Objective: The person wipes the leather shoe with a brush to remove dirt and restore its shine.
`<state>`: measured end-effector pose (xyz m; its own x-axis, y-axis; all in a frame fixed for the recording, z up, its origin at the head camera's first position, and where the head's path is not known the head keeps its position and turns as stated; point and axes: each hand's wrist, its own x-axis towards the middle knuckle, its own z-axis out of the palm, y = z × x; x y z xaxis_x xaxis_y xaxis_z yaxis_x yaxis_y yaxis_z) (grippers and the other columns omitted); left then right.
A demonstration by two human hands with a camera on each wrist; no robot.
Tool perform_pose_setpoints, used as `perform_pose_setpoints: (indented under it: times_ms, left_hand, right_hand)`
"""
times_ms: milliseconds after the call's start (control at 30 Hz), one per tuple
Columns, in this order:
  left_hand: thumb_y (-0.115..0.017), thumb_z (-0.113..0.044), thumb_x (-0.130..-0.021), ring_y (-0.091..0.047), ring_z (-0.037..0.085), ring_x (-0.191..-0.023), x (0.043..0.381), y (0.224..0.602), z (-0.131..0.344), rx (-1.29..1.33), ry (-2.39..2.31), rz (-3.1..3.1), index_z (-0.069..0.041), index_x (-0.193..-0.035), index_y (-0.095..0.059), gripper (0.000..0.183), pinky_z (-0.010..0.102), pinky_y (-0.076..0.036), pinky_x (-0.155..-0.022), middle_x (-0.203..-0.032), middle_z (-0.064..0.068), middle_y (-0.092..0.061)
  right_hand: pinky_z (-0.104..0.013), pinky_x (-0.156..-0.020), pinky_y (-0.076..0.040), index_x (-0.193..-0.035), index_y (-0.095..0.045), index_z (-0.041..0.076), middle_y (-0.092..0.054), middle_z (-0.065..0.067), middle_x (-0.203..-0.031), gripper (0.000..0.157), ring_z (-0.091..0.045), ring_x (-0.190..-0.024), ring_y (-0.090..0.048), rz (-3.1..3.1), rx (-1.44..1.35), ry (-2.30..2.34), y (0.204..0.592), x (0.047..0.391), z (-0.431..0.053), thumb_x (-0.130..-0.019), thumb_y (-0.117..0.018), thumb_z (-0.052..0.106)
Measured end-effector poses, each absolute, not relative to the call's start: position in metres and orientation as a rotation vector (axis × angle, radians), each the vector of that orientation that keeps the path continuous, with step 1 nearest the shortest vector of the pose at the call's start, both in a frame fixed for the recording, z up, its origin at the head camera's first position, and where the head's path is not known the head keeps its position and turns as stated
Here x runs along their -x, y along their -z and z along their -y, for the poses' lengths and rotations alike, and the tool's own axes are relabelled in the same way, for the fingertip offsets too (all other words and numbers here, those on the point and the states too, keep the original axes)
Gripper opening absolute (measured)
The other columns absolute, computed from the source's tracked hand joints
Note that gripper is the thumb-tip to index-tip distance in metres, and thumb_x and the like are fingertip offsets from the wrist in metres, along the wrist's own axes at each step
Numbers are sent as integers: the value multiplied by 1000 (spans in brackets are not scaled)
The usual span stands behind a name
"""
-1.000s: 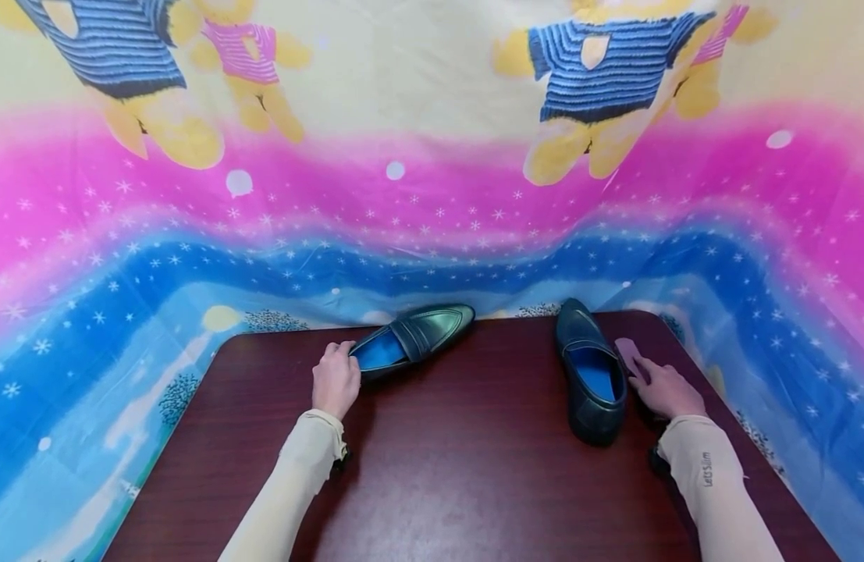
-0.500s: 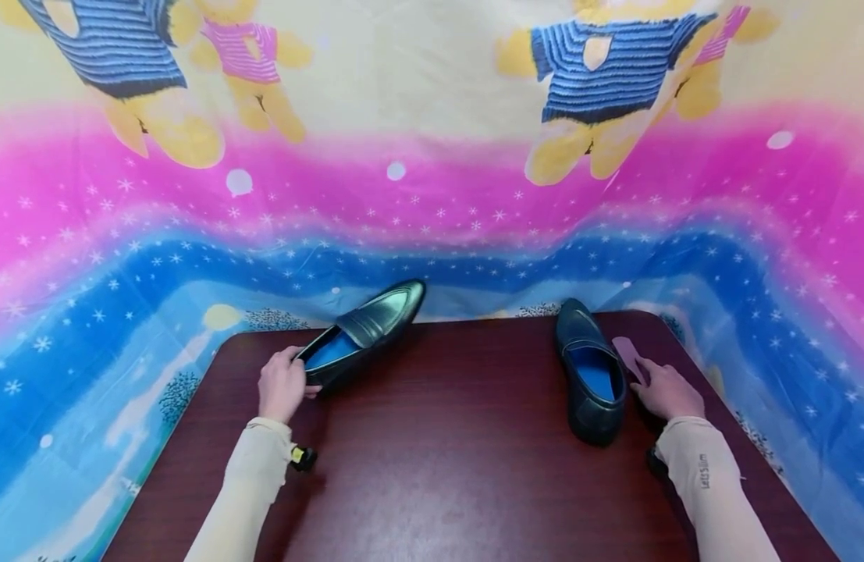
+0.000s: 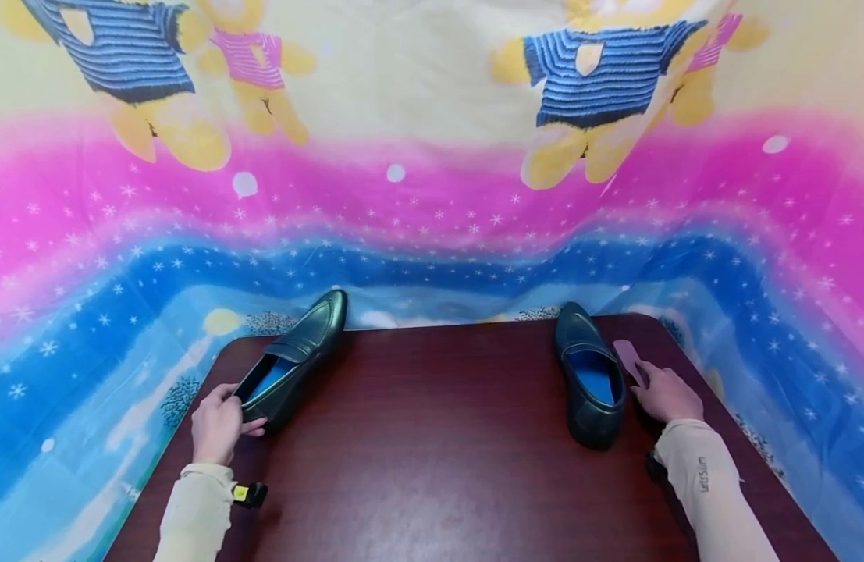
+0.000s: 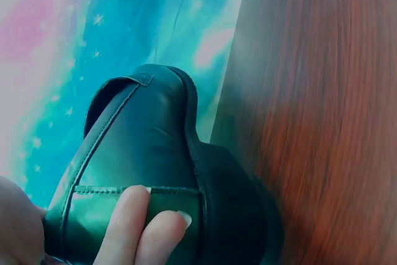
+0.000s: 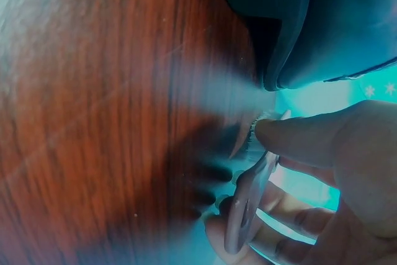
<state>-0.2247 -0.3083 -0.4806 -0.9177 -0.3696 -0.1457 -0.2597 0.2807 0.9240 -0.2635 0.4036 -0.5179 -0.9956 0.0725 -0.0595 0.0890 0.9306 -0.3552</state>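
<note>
Two dark loafers with blue insoles sit on a dark red table (image 3: 439, 437). My left hand (image 3: 217, 421) grips the heel of the left shoe (image 3: 291, 363) at the table's far left; in the left wrist view my fingers (image 4: 146, 228) curl over the heel of that shoe (image 4: 142, 166). The right shoe (image 3: 589, 375) stands at the far right, toe pointing away. Beside it my right hand (image 3: 666, 394) holds a thin pink pad (image 3: 627, 355); in the right wrist view the pad (image 5: 248, 200) is pinched between thumb and fingers next to the shoe (image 5: 322, 23).
A bright cloth (image 3: 432, 195) with bears, a pink band and a starry blue band hangs behind and around the table. Its folds lie close to the table's back and side edges. Bare wood spans the space between the shoes.
My left hand has dragged the left shoe from the table's middle back to the far left, turning its toe more away from me. The right hand and right shoe stayed put.
</note>
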Motion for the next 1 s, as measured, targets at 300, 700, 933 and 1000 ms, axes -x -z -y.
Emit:
perform_pose_setpoints:
  times_ms: [300,700,933,1000]
  left_hand:
    - [-18,-9,-105,-78,31,-78,200,474,332,-565,1719,2540,-3,-162,-28,58,41,-63,-71,-165,35,-16]
    - [-16,0,-97,-78,31,-75,192,473,360,-561,1601,2743,-16,-168,-9,73,41,-63,-73,-170,25,10]
    - [-12,-11,-102,-79,27,-79,196,472,369,-568,1592,2825,-1,-163,-21,62,41,-62,-80,-162,43,0]
    - [-11,-15,-104,-79,26,-79,197,470,370,-550,1540,2874,2,-161,-25,61,45,-61,-86,-159,46,-6]
  right_hand:
    - [-75,-101,-40,-154,-35,-8,-41,-45,-144,68,-63,-130,-42,-3041,-104,552,518,263,-404,-99,-65,19]
    - [-74,-98,-42,-152,-37,-11,-44,-45,-141,67,-63,-126,-45,-3047,-89,532,513,261,-405,-99,-65,18]
    - [-74,-99,-42,-151,-38,-11,-45,-44,-141,66,-62,-127,-45,-3052,-95,528,514,262,-404,-98,-66,17]
    - [-74,-99,-42,-151,-38,-11,-44,-44,-141,66,-63,-127,-44,-3048,-102,527,514,261,-405,-98,-66,17]
